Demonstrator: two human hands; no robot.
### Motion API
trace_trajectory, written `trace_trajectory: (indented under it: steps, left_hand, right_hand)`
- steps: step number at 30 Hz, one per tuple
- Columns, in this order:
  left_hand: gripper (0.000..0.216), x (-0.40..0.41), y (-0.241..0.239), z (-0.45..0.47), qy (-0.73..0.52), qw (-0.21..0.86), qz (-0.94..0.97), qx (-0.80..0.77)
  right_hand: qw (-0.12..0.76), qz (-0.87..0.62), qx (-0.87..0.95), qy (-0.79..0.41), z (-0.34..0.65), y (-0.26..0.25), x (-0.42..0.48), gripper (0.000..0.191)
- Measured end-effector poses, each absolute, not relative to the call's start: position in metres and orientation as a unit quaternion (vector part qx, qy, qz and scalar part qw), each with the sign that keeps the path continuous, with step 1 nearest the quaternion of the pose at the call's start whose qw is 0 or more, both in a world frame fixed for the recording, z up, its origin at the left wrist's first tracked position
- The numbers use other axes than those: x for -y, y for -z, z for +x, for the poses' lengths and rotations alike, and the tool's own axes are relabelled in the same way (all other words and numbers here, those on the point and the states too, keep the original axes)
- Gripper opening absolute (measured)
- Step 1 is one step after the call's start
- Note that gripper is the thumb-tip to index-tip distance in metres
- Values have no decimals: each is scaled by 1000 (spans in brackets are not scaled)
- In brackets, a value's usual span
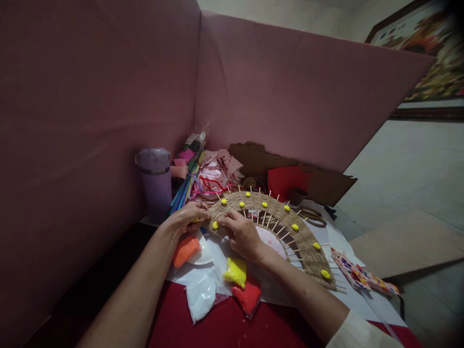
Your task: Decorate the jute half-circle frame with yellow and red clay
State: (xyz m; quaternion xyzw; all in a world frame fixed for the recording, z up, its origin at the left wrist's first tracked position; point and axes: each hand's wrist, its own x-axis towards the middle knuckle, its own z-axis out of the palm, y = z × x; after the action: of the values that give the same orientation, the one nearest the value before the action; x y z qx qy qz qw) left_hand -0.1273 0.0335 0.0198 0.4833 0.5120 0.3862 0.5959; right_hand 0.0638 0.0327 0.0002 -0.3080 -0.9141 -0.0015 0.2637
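Starting out past the left hand [188, 217], a purple tumbler [156, 181] is standing up against the pink partition [90, 121]. The left hand is coming in with the forearm stretched forward, and its fingers are curling shut around the near left end of the woven arc [308, 241], so the thumb is hiding underneath. Just below that hand an orange clay packet [185, 250] is lying, with a white packet [201, 295] closer to the elbow.

Between the two hands a yellow blob [215, 225] is sitting on the weave. The right hand [241, 234] is lying palm down over the arc's inner edge, fingers bunched together and tips touching the band just beside that blob. Honestly can't tell if it's pinching anything. A yellow packet [235, 271] and a red packet [248, 296] are lying under its wrist.

The arc is sweeping away to the right of that hand. I'm guessing it's light and fairly stiff, but the thin wooden sticks [285, 235] look snappable and the blobs squishy, so I'd be grabbing the twine band itself. Scissors [311, 215] are lying beyond it.
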Motion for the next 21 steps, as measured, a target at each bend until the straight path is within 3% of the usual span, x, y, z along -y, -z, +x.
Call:
trace_trajectory:
  steps: [6,21]
  left_hand:
    - [13,-34,-19,-127,-392,591,485,-512]
    - [15,-39,-12,-130,-402,584,509,-488]
  right_hand:
    - [271,-337,902,-1,56,-2,-37,9]
    - [281,-330,901,-31,58,-1,-37,12]
